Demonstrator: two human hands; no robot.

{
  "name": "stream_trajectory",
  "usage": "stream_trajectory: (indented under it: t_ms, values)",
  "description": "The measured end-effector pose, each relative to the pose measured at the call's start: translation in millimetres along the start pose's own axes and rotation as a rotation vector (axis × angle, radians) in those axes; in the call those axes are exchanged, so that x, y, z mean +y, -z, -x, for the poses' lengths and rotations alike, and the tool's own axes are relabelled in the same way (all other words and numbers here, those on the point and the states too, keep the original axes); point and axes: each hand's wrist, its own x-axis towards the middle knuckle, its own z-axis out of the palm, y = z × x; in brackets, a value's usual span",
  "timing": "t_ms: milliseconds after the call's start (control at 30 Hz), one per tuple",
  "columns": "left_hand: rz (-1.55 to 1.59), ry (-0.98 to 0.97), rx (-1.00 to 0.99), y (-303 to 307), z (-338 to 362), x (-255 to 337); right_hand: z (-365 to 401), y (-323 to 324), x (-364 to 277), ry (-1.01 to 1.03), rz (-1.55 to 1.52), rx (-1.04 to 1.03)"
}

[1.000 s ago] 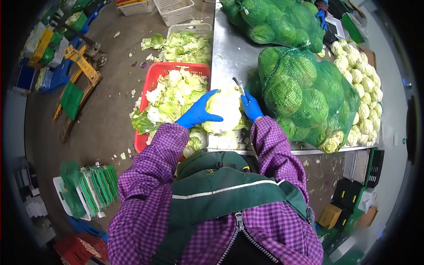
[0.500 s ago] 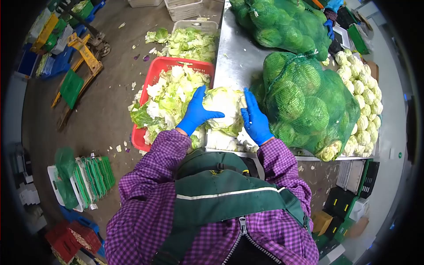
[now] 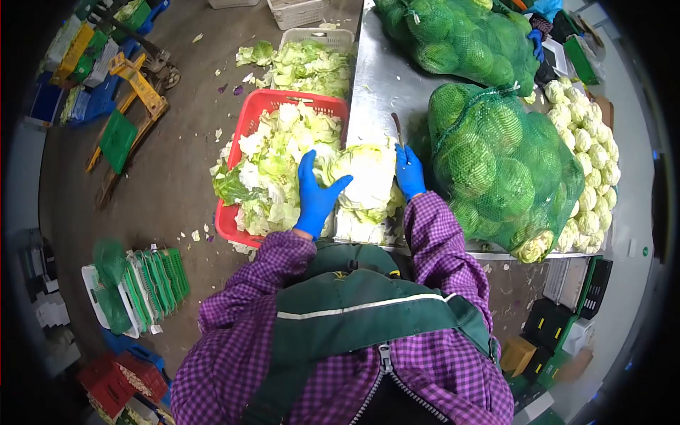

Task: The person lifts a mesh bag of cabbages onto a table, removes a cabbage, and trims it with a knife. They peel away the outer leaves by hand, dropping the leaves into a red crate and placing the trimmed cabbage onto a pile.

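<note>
A pale, trimmed cabbage (image 3: 370, 177) sits at the near left edge of the steel table, in front of me. My left hand (image 3: 316, 195), in a blue glove, is at its left side with thumb and fingers spread; the thumb tip is at the cabbage's edge. On the other side, my blue-gloved right hand (image 3: 409, 172) is closed around a slim knife (image 3: 397, 127), which sticks up past the fingers. Loose leaves fill the red basket (image 3: 225, 216) left of the table. Just right of my right hand lies a green net sack of cabbages (image 3: 496, 166).
Another net sack (image 3: 467, 42) lies farther back on the steel table (image 3: 386, 85). Trimmed cabbages (image 3: 588, 163) are heaped at the right. A pale crate of leaves (image 3: 340, 37) stands behind the red basket. A co-worker's gloved hand (image 3: 537, 44) shows at the far right.
My left hand has drawn back slightly from the cabbage. My right hand has gone from stretched fingers beside it to a closed grip, and the knife now shows above it.
</note>
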Motion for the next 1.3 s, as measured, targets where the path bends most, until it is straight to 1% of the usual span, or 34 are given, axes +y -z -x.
stream_trajectory:
  t_ms: [33, 67, 133, 167, 200, 233, 267, 300, 333, 400, 433, 467, 533, 567, 633, 667, 700, 733, 767, 800, 833, 867, 900, 933, 1000, 1033, 1067, 1100, 1133, 1200, 1233, 1300]
  values:
    - [-0.043, -0.029, -0.025, -4.2, 9.1, -23.8, 4.5, 0.4, -0.2, -0.011, 0.073, 0.057]
    - [-0.04, -0.026, -0.027, -9.2, 16.7, -19.8, 7.4, 2.0, 0.5, -0.022, 0.148, 0.109]
    - [-0.031, -0.144, -0.133, -18.1, 28.4, -8.2, 11.7, 2.8, -7.5, -0.041, 0.157, 0.079]
    - [-0.201, -0.247, -0.116, -13.6, 19.4, 12.6, 16.2, 6.5, -25.0, -0.131, 0.252, 0.015]
    - [-0.195, -0.25, -0.122, -17.4, 9.6, 11.7, 20.4, 13.1, -39.6, -0.221, 0.35, -0.046]
    - [0.139, -0.112, -0.241, -21.6, -0.7, 7.2, 25.8, 19.3, -45.7, -0.223, 0.356, -0.039]
    - [0.469, 0.036, -0.357, -23.0, -9.3, 2.4, 35.2, 24.6, -49.7, -0.031, 0.464, -0.037]
    - [0.408, 0.03, -0.365, -19.0, -21.9, -3.0, 41.7, 29.3, -55.2, 0.166, 0.567, -0.034]
    - [0.41, 0.025, -0.367, -14.5, -30.3, -1.9, 45.7, 34.9, -64.1, 0.169, 0.569, -0.029]
    - [0.373, 0.076, -0.505, -3.6, -42.9, 3.2, 54.4, 44.9, -83.6, 0.281, 0.64, -0.165]
    - [0.194, -0.033, -0.497, -0.4, -49.2, 5.5, 56.0, 46.7, -92.0, 0.281, 0.715, -0.25]
    - [0.192, -0.031, -0.502, -0.4, -53.6, 8.0, 54.9, 43.9, -91.3, 0.276, 0.713, -0.247]
    - [0.067, -0.087, -0.586, 3.7, -58.4, 13.9, 50.6, 33.1, -87.6, 0.303, 0.838, -0.384]
    - [0.063, -0.082, -0.587, 2.4, -58.5, 13.5, 46.0, 26.2, -84.6, 0.243, 0.92, -0.383]
    - [-0.094, -0.156, -0.543, -3.3, -61.7, 13.8, 37.1, 17.8, -82.3, 0.227, 0.855, -0.36]
    - [-0.096, -0.156, -0.544, -4.1, -63.2, 11.4, 33.9, 15.5, -79.9, 0.205, 0.793, -0.331]
    - [-0.028, -0.1, -0.548, -6.8, -63.4, 9.1, 31.6, 14.3, -73.2, 0.199, 0.794, -0.328]
    - [0.041, -0.049, -0.552, -10.8, -65.5, 7.5, 27.1, 13.4, -63.8, 0.301, 0.748, -0.255]
    - [0.044, -0.047, -0.563, -11.7, -65.2, 9.5, 25.2, 13.4, -57.8, 0.398, 0.7, -0.185]
    - [-0.035, -0.087, -0.557, -10.8, -64.6, 11.6, 18.4, 14.8, -52.2, 0.388, 0.704, -0.179]
    - [-0.112, -0.135, -0.547, -11.8, -66.2, 15.9, 2.8, 17.4, -50.2, 0.134, 0.539, -0.152]
    - [-0.113, -0.14, -0.547, -12.4, -59.1, 20.8, -11.5, 17.9, -46.8, -0.109, 0.364, -0.13]
    - [-0.168, -0.254, -0.552, -9.4, -47.7, 25.6, -23.3, 16.9, -17.8, -0.061, 0.36, -0.114]
    - [-0.225, -0.365, -0.555, -4.8, -41.0, 26.6, -22.1, 14.9, -19.4, -0.034, 0.415, -0.142]
    - [-0.182, -0.315, -0.543, -3.3, -36.8, 18.5, -17.4, 21.3, -19.3, -0.013, 0.399, -0.206]
    - [0.004, -0.179, -0.581, -1.3, -38.7, 13.2, -10.7, 23.6, -27.6, -0.019, 0.402, -0.212]
    - [0.189, -0.044, -0.614, 1.8, -41.0, 13.9, -4.6, 24.8, -37.7, -0.026, 0.371, -0.174]
    - [0.24, 0.023, -0.657, 5.7, -44.7, 15.5, -0.5, 26.1, -44.7, -0.028, 0.342, -0.132]
    - [0.243, 0.021, -0.66, 7.3, -48.0, 14.2, 7.2, 27.8, -46.8, -0.028, 0.344, -0.129]
    - [0.247, 0.044, -0.69, 8.0, -54.7, 12.0, 28.4, 31.8, -51.2, 0.314, 0.411, -0.012]
    - [0.248, 0.041, -0.69, 6.0, -56.0, 11.2, 41.1, 34.0, -62.7, 0.316, 0.411, -0.01]
    - [0.236, 0.029, -0.654, 0.5, -56.4, 8.6, 67.7, 34.9, -89.7, 0.255, 0.532, -0.142]
